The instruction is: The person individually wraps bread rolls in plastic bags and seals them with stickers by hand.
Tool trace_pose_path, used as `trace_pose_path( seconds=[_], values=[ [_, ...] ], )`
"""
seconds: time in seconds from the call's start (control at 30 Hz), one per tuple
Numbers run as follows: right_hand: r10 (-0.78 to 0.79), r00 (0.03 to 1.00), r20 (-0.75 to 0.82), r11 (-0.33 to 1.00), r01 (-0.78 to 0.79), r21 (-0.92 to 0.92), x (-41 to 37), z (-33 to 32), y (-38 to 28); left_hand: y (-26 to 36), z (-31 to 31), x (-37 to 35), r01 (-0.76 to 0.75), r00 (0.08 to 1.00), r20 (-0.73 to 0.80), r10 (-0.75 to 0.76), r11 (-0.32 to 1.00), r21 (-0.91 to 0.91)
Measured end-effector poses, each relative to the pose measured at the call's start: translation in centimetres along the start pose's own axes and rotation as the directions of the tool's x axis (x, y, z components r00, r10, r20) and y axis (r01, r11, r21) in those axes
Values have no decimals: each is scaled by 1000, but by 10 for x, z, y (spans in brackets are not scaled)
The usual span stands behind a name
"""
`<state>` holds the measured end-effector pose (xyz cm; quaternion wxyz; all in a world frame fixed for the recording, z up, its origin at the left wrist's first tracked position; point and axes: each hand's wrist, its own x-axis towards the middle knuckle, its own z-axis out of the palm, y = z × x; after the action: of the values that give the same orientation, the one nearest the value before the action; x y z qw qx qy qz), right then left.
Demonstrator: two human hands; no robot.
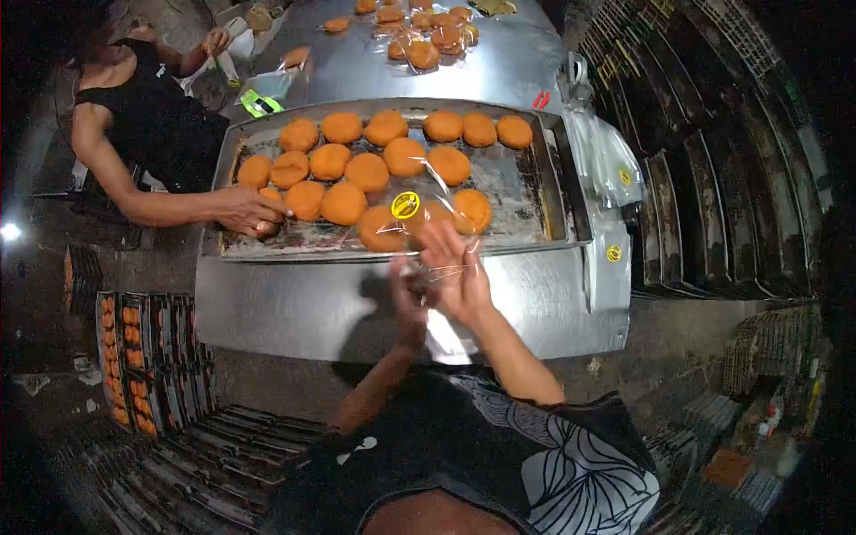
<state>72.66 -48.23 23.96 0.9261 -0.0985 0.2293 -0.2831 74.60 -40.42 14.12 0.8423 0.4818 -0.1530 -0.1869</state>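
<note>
A clear plastic bag (406, 205) with a round yellow label stretches over the front of the metal tray (571, 201), and buns show through it. My right hand (459, 276) is at the bag's near end, fingers fairly straight with the film against them. Close beside it, my left hand (408, 294) is smeared by motion and its fingers cannot be made out. Round orange-brown buns (366, 172) lie in loose rows on the tray, most of them to the left and middle. One bun (472, 211) sits just beyond my right fingertips.
A co-worker's hand (250, 211) touches a bun at the tray's left edge. Bagged buns (423, 53) lie on the steel table (339, 76) behind. Stacked labelled bags (606, 169) hang over the right side. Racks (713, 205) stand right; trays of buns (134, 357) stand lower left.
</note>
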Motion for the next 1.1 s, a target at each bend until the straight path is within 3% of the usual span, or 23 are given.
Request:
trace_pose_path(
  seconds=[0.03,0.1,0.13,0.17,0.23,0.27,0.33,0.37,0.43,0.47,0.53,0.6,0.67,0.7,0.73,0.77,0.8,0.87,0.93,1.0,1.03,1.07,1.1],
  values=[
    [268,963,38,963,-267,-30,2,2,14,-12,-12,21,-40,996,-91,-9,847,-529],
    [536,844,3,844,-536,-17,28,-39,66,-15,-71,35,53,997,1,-73,707,-706],
    [542,840,-5,840,-542,-16,53,-63,78,0,-118,42,297,955,190,-230,700,-649],
    [461,863,206,789,-293,-540,86,-78,84,34,-108,52,173,982,52,-182,753,-635],
    [488,774,403,530,104,-842,127,-79,82,90,-99,75,32,950,-250,-186,857,-515],
    [372,857,357,88,350,-933,143,-72,76,101,-107,83,35,886,-406,-224,906,-423],
    [108,876,469,-797,358,-486,157,-48,63,117,-116,92,-43,863,-464,-199,887,-460],
    [101,875,473,-792,359,-494,146,-32,55,122,-123,97,-85,888,-422,-182,837,-541],
    [14,982,191,-161,191,-968,104,-2,33,125,-129,104,-161,904,-405,-138,768,-620],
    [-4,981,193,-165,190,-968,88,5,34,121,-125,106,-150,910,-389,-142,762,-629],
    [-98,850,517,61,523,-850,62,21,41,102,-103,106,-147,934,-346,-84,794,-591],
    [-307,716,627,-64,641,-765,50,40,49,83,-75,96,-90,993,-121,17,764,-638],
    [-379,739,556,-87,570,-817,38,37,33,91,-44,96,179,983,157,-95,687,-704],
    [-293,806,515,74,556,-828,31,24,27,94,-33,98,298,951,279,-133,642,-706],
    [-183,856,484,235,516,-824,24,13,22,94,-26,95,301,949,289,-127,638,-709],
    [-81,905,419,341,420,-841,11,12,11,95,-22,90,299,942,286,-174,821,-486],
    [-177,874,452,357,485,-798,8,8,1,95,-19,86,281,939,265,-221,935,-218],
    [-315,897,309,525,436,-731,14,7,-14,91,-14,85,348,923,276,-268,889,-298],
    [-329,876,352,388,465,-796,13,0,-23,87,-11,90,459,885,310,-348,764,-453],
    [-323,855,407,243,490,-837,9,-3,-30,95,-2,100,23,922,383,-51,997,78],
    [-270,889,368,316,443,-839,-1,-5,-32,103,-3,101,360,907,319,-274,898,-252],
    [-209,919,333,386,391,-836,-8,-8,-34,113,-1,104,576,815,330,-477,598,-557],
    [-230,935,270,500,352,-792,-7,-18,-34,113,-4,108,575,808,281,-519,587,-569]
  ],
)
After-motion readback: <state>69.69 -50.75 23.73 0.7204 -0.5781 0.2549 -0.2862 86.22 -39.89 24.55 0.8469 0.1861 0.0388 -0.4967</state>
